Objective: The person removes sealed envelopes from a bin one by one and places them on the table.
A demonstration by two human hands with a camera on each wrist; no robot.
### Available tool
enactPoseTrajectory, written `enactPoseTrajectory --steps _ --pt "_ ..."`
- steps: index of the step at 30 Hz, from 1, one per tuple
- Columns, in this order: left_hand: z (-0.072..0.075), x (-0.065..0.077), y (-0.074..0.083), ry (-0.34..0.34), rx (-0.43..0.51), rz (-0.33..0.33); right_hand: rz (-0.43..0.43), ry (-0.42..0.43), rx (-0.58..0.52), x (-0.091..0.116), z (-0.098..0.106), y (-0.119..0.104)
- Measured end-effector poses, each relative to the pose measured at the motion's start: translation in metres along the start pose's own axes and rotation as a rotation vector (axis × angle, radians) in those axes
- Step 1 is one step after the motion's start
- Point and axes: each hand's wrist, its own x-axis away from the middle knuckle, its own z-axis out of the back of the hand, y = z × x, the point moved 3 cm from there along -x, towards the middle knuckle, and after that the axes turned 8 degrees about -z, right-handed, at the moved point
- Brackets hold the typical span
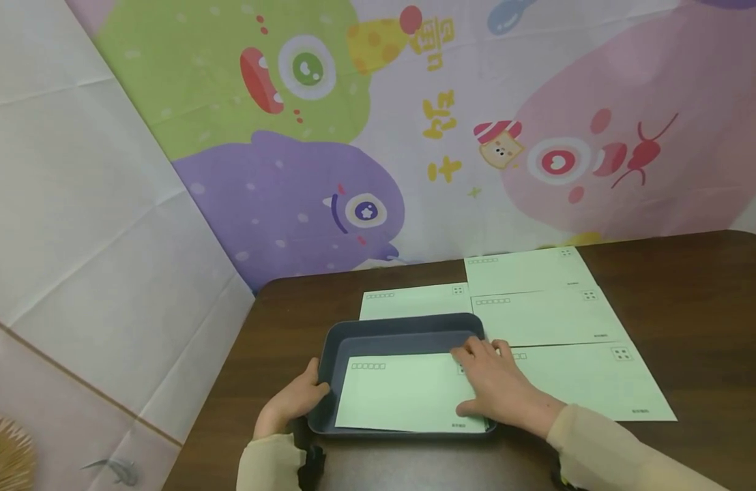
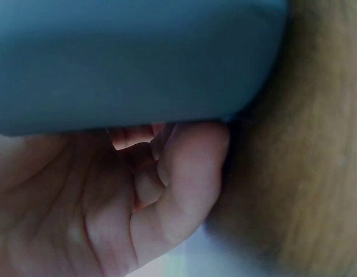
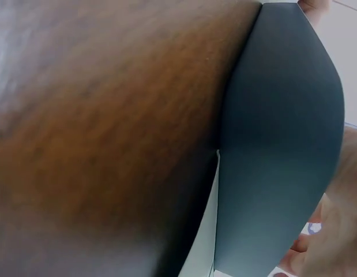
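Note:
A dark blue-grey rectangular tray [image 1: 402,326] stands near the front of the table. My left hand [image 1: 292,399] grips its left side; in the left wrist view the fingers [image 2: 192,179] bend in against the tray wall [image 2: 132,69], and some fingertips are hidden. Inside the tray lies a pale green envelope [image 1: 409,395] with a row of small boxes printed at its upper left. My right hand [image 1: 501,389] holds this envelope's right end, thumb low and fingers near the top corner. The right wrist view shows the tray's outer wall [image 3: 282,144], with part of the right hand behind it.
Right of the tray, three similar envelopes lie in a column: a far one [image 1: 525,273], a middle one [image 1: 550,317] and a near one [image 1: 587,382]. Another envelope [image 1: 415,300] shows behind the tray. The brown table [image 1: 703,320] meets a cartoon-printed cloth [image 1: 439,204] at the back.

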Motion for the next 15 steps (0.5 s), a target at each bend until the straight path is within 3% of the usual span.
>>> enactPoseTrajectory --steps 9,15 --pt "-0.0008 -0.0002 0.0019 0.004 0.011 -0.023 -0.074 0.107 -0.114 -0.0015 0.0029 -0.0003" --pt "0.0002 0.0012 0.0037 0.003 -0.002 -0.003 -0.107 0.111 -0.245 -0.0034 0.0096 -0.0026"
